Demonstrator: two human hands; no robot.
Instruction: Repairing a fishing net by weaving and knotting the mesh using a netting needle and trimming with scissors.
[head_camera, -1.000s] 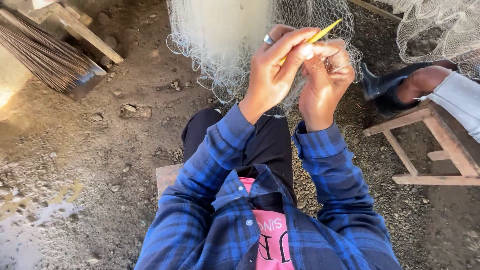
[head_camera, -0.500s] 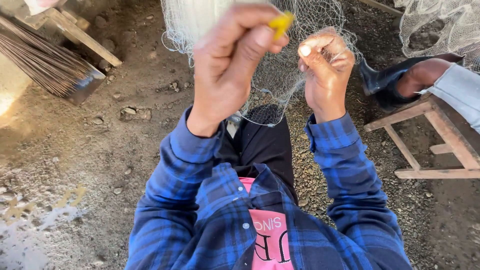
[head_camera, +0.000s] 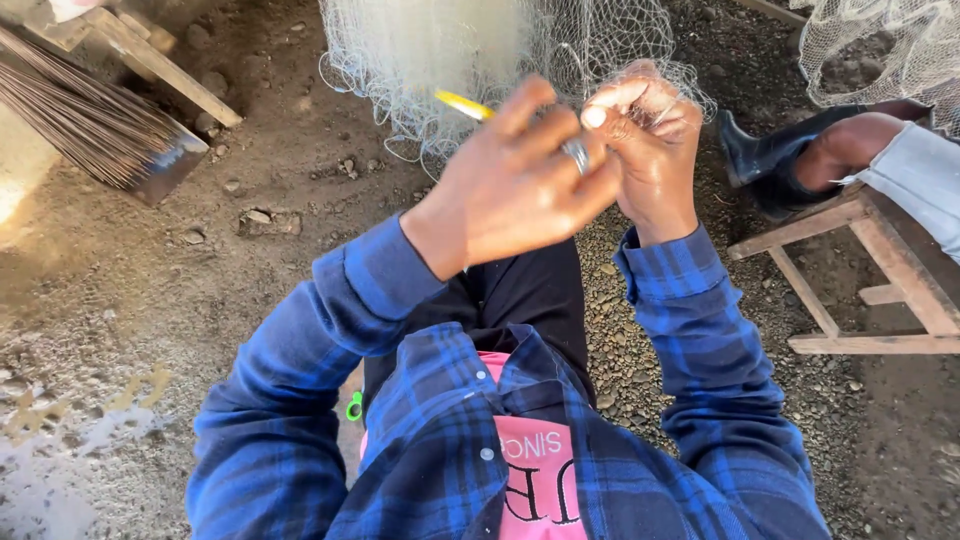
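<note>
Your two hands work on the net.

Your left hand is closed around a thin yellow needle, and the needle's tip pokes out to the left, right in front of the net. There is a ring on one finger of this hand. Your right hand is just beside the left one and touches it. Its fingers are pinched shut on a bit of net. The net hangs down just above both hands, with its low edge draped over your right hand. A broom lies on the dirt far to the left of the net. A wooden stool stands to the right of the net, and another person's foot in a dark shoe rests by it. A second net hangs above that foot.
</note>
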